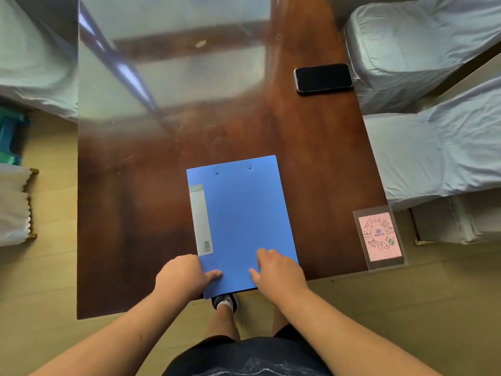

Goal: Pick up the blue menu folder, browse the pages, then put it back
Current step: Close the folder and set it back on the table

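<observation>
The blue menu folder [241, 215] lies closed on the dark wooden table [141, 213], its near end sticking out a little over the front edge. A grey label strip runs down its left side. My left hand [184, 275] grips the folder's near left corner, thumb on the cover and fingers below. My right hand [279, 272] rests on the near right part of the cover with fingers spread; whether any finger hooks under the edge is hidden.
A black phone [323, 77] lies at the table's far right edge. A clear stand with a pink QR code card [379, 237] sits at the near right corner. Cloth-covered chairs [433, 147] flank the table on both sides. My shoe shows under the folder.
</observation>
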`<state>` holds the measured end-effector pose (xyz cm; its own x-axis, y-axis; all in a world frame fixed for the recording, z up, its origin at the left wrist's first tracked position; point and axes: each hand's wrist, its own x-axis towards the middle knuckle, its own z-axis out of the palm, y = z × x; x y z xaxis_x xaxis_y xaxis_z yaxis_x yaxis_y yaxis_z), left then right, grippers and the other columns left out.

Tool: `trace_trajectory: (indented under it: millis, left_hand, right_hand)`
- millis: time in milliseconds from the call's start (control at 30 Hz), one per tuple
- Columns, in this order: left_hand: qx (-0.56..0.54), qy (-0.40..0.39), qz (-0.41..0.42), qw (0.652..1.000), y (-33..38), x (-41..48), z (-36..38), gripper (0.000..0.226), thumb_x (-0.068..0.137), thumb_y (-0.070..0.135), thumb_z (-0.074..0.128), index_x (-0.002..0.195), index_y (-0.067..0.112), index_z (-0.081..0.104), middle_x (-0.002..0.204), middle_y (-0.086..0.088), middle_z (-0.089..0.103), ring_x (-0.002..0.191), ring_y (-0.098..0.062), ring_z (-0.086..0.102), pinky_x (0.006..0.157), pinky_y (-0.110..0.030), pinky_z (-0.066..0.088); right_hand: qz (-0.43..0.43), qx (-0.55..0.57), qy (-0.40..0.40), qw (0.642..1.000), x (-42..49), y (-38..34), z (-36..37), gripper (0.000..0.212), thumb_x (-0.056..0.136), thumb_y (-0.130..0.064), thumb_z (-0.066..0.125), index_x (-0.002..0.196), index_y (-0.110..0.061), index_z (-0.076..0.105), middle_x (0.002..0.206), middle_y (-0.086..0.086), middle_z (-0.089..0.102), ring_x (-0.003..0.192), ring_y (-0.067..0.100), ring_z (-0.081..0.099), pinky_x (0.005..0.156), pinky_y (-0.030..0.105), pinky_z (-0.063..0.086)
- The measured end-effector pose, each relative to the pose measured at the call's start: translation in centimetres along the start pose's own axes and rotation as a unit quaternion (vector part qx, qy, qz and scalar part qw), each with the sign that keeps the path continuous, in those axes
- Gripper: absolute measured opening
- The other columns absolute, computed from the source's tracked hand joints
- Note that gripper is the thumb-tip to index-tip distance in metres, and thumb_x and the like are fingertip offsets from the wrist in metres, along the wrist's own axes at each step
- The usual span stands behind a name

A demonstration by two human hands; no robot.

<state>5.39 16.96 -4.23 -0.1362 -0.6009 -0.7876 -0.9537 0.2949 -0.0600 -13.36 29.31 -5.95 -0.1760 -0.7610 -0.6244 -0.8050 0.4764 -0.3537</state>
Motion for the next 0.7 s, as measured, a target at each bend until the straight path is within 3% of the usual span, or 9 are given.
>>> trace_trajectory:
  millis: [233,367,533,700]
  left_hand:
    - [0.016,-0.002,0.029,0.999,2.8,0.2,0.0,0.06,0.081,0.08,0.062,0.08,0.02,0.066,0.074,0.005,0.072,0.064,-0.014,0.07,0.053,-0.03,0.056]
    - [0.02,0.01,0.062,0.998,5.9,0.4,0.0,0.06,0.08,0.08,0.062,0.077,0.02,0.066,0.073,0.004,0.07,0.065,-0.016,0.068,0.053,-0.031,0.054]
    - [0.024,0.023,0.091,0.995,9.9,0.1,0.0,0.062,0.079,0.08,0.062,0.074,0.019,0.066,0.07,0.003,0.069,0.061,-0.015,0.065,0.046,-0.028,0.043]
    - [0.021,0.024,0.106,0.994,12.8,-0.3,0.8,0.063,0.081,0.08,0.06,0.073,0.018,0.064,0.07,0.002,0.068,0.059,-0.014,0.065,0.045,-0.027,0.041]
  right_hand:
    - [0.025,0.048,0.021,0.998,-0.8,3.4,-0.6,0.034,0.103,-0.048,0.063,0.095,-0.023,0.041,0.092,0.0,0.053,0.075,0.025,0.053,0.061,0.035,0.04]
    - [0.05,0.066,0.027,0.996,-1.4,6.5,-1.5,0.034,0.103,-0.047,0.066,0.093,-0.025,0.042,0.082,-0.005,0.044,0.071,0.023,0.052,0.048,0.028,0.028]
    - [0.078,0.062,0.022,0.995,-1.9,10.2,-2.7,0.033,0.101,-0.047,0.067,0.092,-0.025,0.045,0.08,-0.007,0.045,0.072,0.022,0.053,0.048,0.028,0.028]
    - [0.089,0.059,0.02,0.994,-2.4,13.2,-3.8,0.034,0.1,-0.047,0.069,0.089,-0.027,0.045,0.077,-0.011,0.042,0.067,0.018,0.05,0.049,0.028,0.028]
